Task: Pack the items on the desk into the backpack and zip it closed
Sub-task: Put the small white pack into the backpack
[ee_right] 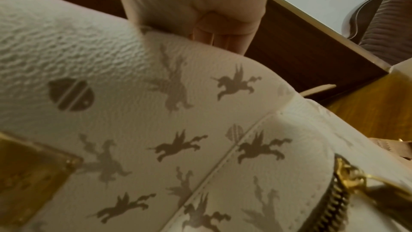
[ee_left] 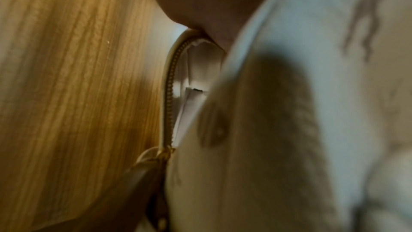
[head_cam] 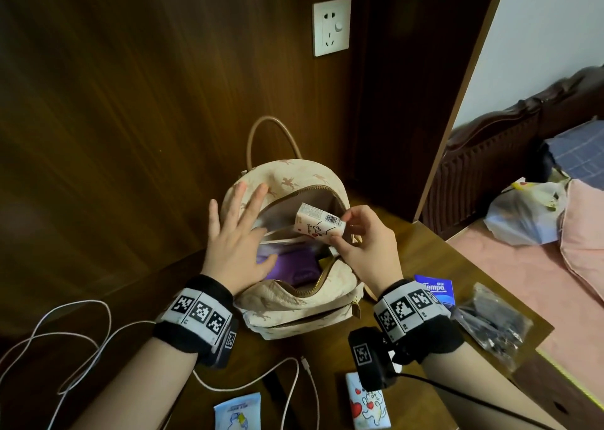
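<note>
A brown wooden desk [head_cam: 421,253] is carrying everything here. The cream backpack [head_cam: 294,308] is standing on it near the wall panel, its top gaping open. A white cable [head_cam: 81,338] is looping across the left side and trailing toward the front edge. At the front, a pale blue packet [head_cam: 237,411] and a tissue pack [head_cam: 367,410] with red hearts are lying flat. To the right of the backpack, a blue Tempo pack [head_cam: 436,289] is lying, and beside it a clear bag [head_cam: 493,323] of dark items is sitting near the desk's right edge.
</note>
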`<state>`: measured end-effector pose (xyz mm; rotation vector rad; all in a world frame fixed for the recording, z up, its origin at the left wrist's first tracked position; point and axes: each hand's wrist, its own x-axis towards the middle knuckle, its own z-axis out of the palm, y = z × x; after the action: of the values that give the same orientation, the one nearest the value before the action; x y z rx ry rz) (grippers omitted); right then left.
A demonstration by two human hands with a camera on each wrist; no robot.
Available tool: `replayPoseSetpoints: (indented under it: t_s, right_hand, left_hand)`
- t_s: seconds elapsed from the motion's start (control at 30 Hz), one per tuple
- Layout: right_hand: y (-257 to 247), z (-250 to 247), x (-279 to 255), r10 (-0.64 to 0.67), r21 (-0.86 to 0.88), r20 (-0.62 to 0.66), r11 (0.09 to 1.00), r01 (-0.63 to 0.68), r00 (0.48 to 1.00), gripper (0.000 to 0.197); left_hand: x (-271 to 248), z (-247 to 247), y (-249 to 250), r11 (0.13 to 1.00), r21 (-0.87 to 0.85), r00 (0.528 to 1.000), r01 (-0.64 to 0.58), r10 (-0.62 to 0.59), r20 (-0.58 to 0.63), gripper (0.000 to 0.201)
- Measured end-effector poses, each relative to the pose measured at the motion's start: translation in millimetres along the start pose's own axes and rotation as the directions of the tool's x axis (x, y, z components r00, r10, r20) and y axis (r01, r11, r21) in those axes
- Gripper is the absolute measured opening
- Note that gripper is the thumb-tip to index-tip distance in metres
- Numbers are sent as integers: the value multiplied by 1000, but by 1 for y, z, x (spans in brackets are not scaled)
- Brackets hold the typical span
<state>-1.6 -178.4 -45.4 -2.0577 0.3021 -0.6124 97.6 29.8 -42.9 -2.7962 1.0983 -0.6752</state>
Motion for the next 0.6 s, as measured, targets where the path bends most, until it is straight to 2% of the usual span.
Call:
replayPoseSetpoints:
  t_s: [0.13, 0.23, 0.4, 0.6]
  right_hand:
    - [1, -2, -2, -28, -31, -22, 999, 27, 999, 30]
    - [2, -2, -3, -45, -50, -30, 998, 44, 999, 29]
    - [1, 1, 1, -83, -49, -43, 996, 81, 996, 29]
    - [-5, 7, 5, -129, -118, -1, 985, 128, 992, 24]
  left_hand:
    - [0, 5, 4, 999, -16, 998, 36, -37, -47, 16]
    - [0, 5, 8, 998, -30, 996, 49, -51, -75, 7]
    - [-3, 3, 12, 996, -77, 997, 42, -47, -69, 15]
    - [-9, -5, 16, 995, -103, 1000, 17, -20, -22, 18]
